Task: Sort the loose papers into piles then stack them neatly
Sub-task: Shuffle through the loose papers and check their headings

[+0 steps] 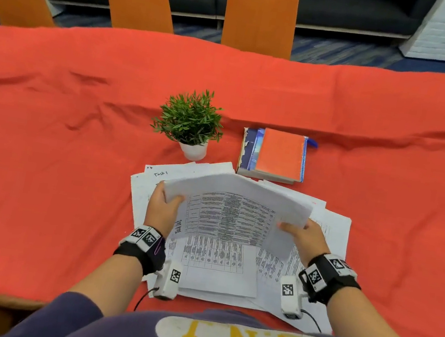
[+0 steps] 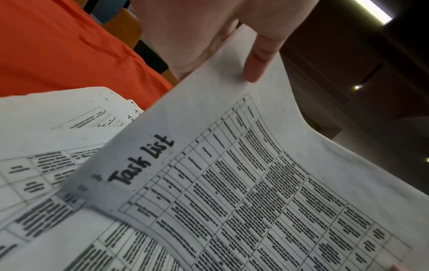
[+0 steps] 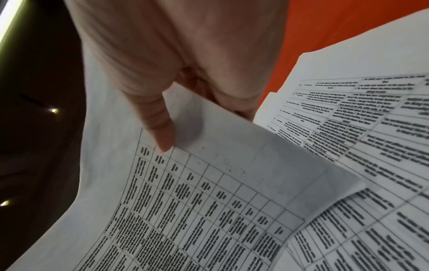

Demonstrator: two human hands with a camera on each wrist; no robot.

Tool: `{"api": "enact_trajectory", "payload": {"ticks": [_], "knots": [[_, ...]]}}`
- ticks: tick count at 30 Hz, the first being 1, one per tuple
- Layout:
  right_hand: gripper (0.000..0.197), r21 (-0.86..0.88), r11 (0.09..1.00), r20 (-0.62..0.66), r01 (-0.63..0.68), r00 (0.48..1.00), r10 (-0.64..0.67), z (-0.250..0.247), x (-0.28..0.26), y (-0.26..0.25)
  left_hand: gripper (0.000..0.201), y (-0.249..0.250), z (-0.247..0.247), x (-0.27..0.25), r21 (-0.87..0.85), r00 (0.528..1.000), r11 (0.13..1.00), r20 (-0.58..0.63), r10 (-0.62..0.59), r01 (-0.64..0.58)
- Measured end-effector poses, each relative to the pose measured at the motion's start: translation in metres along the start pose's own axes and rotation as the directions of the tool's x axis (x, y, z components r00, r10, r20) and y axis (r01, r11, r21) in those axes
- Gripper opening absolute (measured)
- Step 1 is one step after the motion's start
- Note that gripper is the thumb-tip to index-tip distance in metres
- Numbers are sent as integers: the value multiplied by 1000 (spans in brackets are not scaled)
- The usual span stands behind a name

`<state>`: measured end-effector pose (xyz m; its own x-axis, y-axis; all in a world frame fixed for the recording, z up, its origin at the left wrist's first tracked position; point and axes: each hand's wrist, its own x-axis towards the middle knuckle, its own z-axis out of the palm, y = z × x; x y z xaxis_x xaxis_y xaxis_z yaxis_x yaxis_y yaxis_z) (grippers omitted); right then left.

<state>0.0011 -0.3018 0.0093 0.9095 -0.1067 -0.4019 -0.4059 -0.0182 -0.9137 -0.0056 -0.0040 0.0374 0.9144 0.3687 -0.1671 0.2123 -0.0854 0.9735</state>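
Note:
I hold a bundle of printed sheets [image 1: 233,213] lifted and tilted over the table; its top page reads "Task list" above a table of text [image 2: 232,183]. My left hand [image 1: 165,207] pinches its left edge, thumb [image 2: 257,60] on top. My right hand [image 1: 299,233] pinches the right edge, thumb [image 3: 160,126] on the page, fingers hidden behind. Under the bundle, several loose printed and handwritten papers [image 1: 214,271] lie spread unevenly on the red tablecloth [image 1: 42,170], also showing as loose papers [image 3: 362,128] in the right wrist view.
A small potted plant [image 1: 190,123] in a white pot stands just beyond the papers. A stack of books [image 1: 275,154] with an orange cover on top lies to its right. Three orange chairs [image 1: 260,15] line the table's far side.

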Motion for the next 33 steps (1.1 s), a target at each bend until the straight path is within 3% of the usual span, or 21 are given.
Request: {"api": "enact_trajectory", "payload": {"ticks": [6, 15, 17, 19, 21, 23, 24, 26, 28, 29, 30, 31, 33], "knots": [[17, -13, 999, -26, 32, 999, -32, -5, 6, -3, 25, 1, -3, 3, -83, 997, 996, -72, 19, -25], [25, -69, 991, 26, -111, 993, 113, -2, 17, 13, 20, -22, 9, 3, 6, 995, 996, -34, -91, 91], [29, -115, 990, 26, -87, 996, 91, -8, 18, 6, 21, -16, 8, 5, 33, 997, 997, -24, -68, 68], [46, -194, 981, -31, 15, 999, -21, -15, 20, -15, 19, -1, 6, 6, 102, 1000, 995, 11, -6, 5], [81, -396, 896, -118, 201, 956, -267, -20, 20, -47, 8, 19, 3, 4, 227, 989, 964, 73, 125, -139], [97, -601, 693, -46, 398, 848, -527, -11, 14, -81, 11, 41, 4, 3, 356, 936, 866, 180, 304, -350], [96, -669, 572, 69, 475, 806, -588, -1, 9, -96, 16, 54, 5, 2, 403, 891, 796, 246, 381, -452], [81, -731, 377, 318, 569, 772, -550, 27, -1, -121, 18, 81, 12, -1, 443, 789, 653, 363, 495, -614], [38, -734, 288, 428, 615, 748, -507, 50, -7, -133, 17, 102, 17, -5, 418, 711, 574, 427, 559, -704], [15, -724, 308, 434, 617, 754, -492, 55, -7, -137, 19, 110, 17, -6, 406, 690, 558, 433, 581, -724], [10, -701, 373, 419, 608, 774, -475, 56, -5, -140, 23, 116, 16, -8, 405, 687, 555, 416, 596, -727], [13, -677, 440, 394, 590, 796, -460, 52, 1, -139, 24, 120, 11, -8, 408, 708, 579, 378, 596, -706], [21, -597, 593, 316, 541, 838, -445, 41, 6, -139, 18, 116, -3, -2, 356, 799, 715, 254, 545, -601]]}}
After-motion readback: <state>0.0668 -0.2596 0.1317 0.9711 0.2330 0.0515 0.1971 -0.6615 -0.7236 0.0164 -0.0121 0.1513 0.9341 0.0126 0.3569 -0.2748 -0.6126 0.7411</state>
